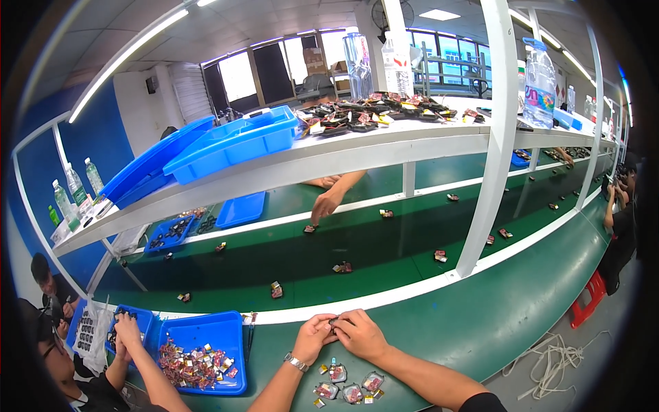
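My left hand [314,338], with a metal watch on its wrist, and my right hand [361,335] meet over the green bench. Between their closed fingertips is a small dark part [334,325], mostly covered by the fingers. Just below them on the bench lie several small clear-and-dark casings [352,393] with reddish circuit boards and silver-yellow pieces. To the left of my forearm, a blue tray [233,328] holds a heap of small reddish boards with wires. A thin dark tool [250,336] rests along that tray's right side.
Beyond the white rail [295,314], small assemblies [276,289] lie spaced along a dark green conveyor [384,288]. A white post [484,172] and raised shelf [412,142] stand ahead. A co-worker's hands [127,329] work at left; another person's hand [328,206] reaches over the conveyor.
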### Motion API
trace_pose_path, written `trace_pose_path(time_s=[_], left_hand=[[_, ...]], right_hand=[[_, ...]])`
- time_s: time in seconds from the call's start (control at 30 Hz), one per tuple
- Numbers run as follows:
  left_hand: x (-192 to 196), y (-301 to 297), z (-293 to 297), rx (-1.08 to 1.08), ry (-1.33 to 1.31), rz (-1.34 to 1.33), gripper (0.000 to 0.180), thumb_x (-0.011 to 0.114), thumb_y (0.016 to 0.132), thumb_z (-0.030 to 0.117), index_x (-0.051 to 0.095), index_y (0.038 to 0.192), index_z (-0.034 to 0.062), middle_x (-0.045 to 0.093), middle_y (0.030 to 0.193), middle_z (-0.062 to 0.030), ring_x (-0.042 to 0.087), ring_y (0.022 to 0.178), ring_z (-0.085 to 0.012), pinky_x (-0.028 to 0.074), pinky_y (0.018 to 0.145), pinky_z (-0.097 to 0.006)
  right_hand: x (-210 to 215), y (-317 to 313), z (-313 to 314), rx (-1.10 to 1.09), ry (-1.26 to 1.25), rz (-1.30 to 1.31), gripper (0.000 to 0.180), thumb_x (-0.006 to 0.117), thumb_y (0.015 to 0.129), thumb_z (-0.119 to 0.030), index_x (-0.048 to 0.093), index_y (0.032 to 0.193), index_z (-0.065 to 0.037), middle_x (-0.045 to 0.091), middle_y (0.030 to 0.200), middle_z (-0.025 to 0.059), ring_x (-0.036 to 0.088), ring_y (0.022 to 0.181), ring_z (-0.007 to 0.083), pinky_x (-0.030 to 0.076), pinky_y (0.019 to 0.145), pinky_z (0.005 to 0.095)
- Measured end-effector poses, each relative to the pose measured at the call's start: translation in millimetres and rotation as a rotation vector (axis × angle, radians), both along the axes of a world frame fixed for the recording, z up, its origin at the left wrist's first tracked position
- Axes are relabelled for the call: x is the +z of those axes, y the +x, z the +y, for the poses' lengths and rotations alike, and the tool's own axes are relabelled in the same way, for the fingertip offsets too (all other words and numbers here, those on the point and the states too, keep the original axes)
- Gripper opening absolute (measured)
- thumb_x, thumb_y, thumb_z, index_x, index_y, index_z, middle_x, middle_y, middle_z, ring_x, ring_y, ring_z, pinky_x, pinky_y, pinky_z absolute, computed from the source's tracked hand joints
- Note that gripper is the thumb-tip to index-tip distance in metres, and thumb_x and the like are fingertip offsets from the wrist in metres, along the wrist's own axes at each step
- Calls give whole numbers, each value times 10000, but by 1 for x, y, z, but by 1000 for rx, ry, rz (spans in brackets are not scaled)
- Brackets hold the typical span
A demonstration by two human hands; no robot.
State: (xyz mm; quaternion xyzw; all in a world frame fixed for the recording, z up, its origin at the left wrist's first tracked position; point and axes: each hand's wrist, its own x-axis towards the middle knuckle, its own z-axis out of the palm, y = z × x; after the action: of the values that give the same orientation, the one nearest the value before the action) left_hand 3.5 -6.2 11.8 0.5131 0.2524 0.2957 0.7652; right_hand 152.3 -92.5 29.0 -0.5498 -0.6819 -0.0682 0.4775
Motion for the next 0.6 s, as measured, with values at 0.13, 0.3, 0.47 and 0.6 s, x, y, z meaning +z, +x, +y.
trace_pose_path(time_s=[0.13, 0.3, 0.47, 0.6], left_hand=[[-2, -1, 0, -12, 1, 6, 251, 454, 989, 37, 493, 1231, -16, 623, 1173, -122, 631, 1044, -174, 549, 897, -314], [-2, -1, -1, -2, 21, 34, 249, 452, 988, 36, 506, 1228, -1, 624, 1175, -110, 629, 1042, -169, 546, 894, -308], [-2, 1, -2, -11, 54, 32, 254, 451, 984, 27, 508, 1230, 0, 626, 1170, -103, 627, 1042, -164, 545, 888, -304], [-2, 1, 0, -20, 14, 10, 251, 471, 981, 35, 508, 1225, -8, 627, 1165, -104, 625, 1045, -164, 546, 885, -307]], right_hand=[[-1, 2, 0, -2, -7, -30, 148, 684, 734, -55, 647, 877, -45, 603, 958, 62, 584, 913, 247, 531, 756, 346], [5, 3, 1, -29, 49, -142, 142, 689, 710, -66, 636, 841, -50, 606, 918, 58, 589, 874, 241, 510, 746, 352], [1, 4, 2, -23, 54, -116, 141, 694, 710, -74, 640, 838, -52, 606, 910, 54, 586, 867, 235, 501, 747, 352], [3, 3, 2, -12, 36, -118, 150, 692, 708, -65, 640, 849, -51, 606, 915, 62, 584, 874, 233, 505, 751, 364]])
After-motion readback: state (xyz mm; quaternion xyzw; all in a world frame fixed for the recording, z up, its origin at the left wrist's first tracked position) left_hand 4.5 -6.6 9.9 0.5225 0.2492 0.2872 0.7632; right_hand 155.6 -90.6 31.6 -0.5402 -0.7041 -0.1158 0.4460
